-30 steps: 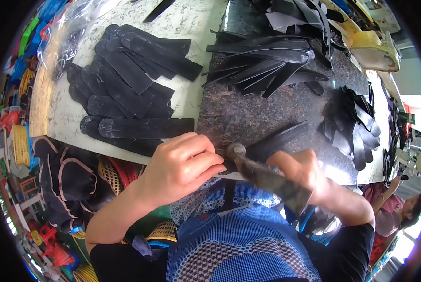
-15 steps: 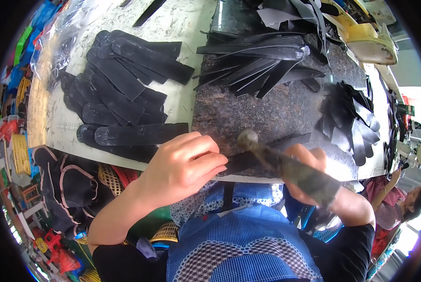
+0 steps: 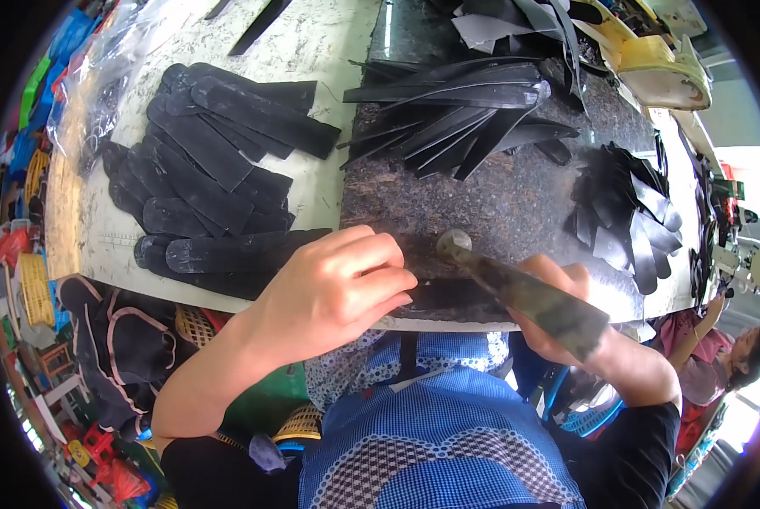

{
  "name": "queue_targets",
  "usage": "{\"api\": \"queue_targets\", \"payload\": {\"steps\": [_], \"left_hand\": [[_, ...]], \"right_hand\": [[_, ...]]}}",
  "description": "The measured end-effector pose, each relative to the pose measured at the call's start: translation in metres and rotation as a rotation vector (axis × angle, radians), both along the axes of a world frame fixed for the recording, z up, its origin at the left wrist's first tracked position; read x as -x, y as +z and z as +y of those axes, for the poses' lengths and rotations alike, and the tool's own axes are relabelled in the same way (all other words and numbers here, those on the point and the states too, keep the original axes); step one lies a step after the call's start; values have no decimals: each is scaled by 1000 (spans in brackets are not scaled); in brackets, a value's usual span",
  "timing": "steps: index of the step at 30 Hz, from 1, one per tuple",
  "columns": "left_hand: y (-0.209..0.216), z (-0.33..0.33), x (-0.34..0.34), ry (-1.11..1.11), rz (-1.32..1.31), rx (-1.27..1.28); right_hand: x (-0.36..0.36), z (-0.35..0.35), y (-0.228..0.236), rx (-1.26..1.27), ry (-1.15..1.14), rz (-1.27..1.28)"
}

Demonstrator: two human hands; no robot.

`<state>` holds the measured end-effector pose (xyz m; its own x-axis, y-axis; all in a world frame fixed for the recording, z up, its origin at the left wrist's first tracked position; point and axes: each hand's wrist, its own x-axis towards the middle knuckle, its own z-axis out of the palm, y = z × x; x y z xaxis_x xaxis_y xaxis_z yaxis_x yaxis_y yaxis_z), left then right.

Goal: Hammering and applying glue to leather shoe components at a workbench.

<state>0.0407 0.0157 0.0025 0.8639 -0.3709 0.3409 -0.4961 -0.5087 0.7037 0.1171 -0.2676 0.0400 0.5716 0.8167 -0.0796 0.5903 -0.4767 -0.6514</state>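
In my right hand (image 3: 554,288) is a hammer (image 3: 537,301), its round face above the dark slab and its broad flat end slanting back over my wrist. The handle is hidden by the hammer's head and my fingers. My left hand (image 3: 342,293) is closed at the table's near edge, thumb and fingertips pinched at the left end of a black strip (image 3: 452,295). This strip lies flat along the edge under the hammer. Left of my hand, black round-ended strips (image 3: 244,252) lie on the white tabletop.
More round-ended black strips (image 3: 198,170) lie overlapped at left. A bundle of long thin black strips (image 3: 465,89) rests on the dark stone slab (image 3: 448,199). At right is a fanned pile of black pieces (image 3: 634,212). Another person (image 3: 706,348) sits beyond the right side.
The hammer, blurred before, now shows sharp, its round face slightly farther right. My left hand stays pinched at the strip. The whole view has shifted slightly.
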Motion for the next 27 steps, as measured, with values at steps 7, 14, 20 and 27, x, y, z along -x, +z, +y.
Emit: {"api": "queue_targets", "payload": {"steps": [7, 14, 20, 27], "left_hand": [[-1, -10, 17, 149, -118, -75], [-5, -15, 27, 297, -129, -24], [-5, -22, 35, 356, -107, -56], [-11, -27, 42, 406, -148, -62]], "right_hand": [[-5, 11, 0, -91, 98, 61], [0, 12, -9, -170, 101, 150], [-9, 24, 4, -88, 141, 71], [-8, 20, -3, -90, 176, -20]]}}
